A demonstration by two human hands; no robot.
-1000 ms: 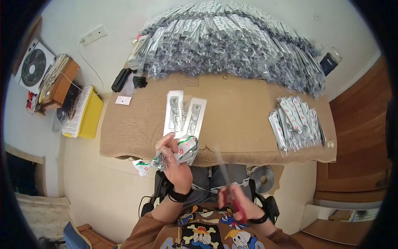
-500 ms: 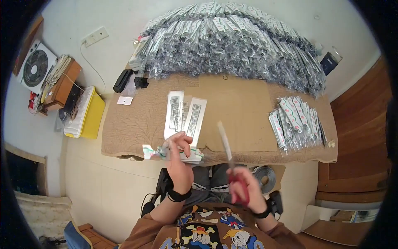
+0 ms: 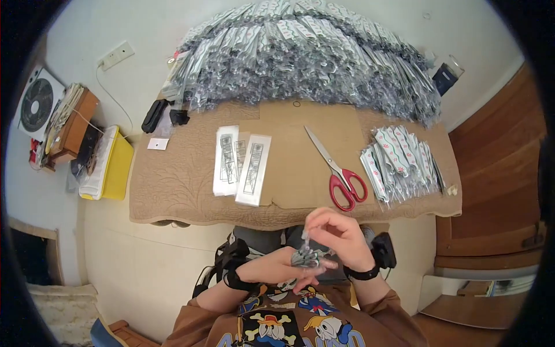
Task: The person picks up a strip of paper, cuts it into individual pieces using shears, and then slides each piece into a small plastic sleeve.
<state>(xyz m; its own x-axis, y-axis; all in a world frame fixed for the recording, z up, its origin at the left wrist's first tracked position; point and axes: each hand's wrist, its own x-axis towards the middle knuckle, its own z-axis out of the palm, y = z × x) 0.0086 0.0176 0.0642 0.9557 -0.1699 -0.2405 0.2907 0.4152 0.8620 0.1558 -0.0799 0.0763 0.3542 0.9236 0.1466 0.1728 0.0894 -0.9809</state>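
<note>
Above my lap, my left hand is closed around a plastic-wrapped packet, whose crinkled clear end sticks out past the fingers. My right hand is just above it and pinches a wisp of the clear plastic between thumb and fingers. The rest of the packet is hidden by the left hand. Red-handled scissors lie on the cardboard sheet, blades slightly apart and pointing away from me. Left of them are white printed strips, some overlapping.
A long heap of plastic-wrapped packets fills the table's far side. A smaller pile of packets with green waves and red marks lies at the right. A black case and a white card lie at the left.
The scissors have gone from my right hand onto the cardboard. My left hand has drawn back from the table edge to my lap with the packet, and my right hand now pinches its plastic.
</note>
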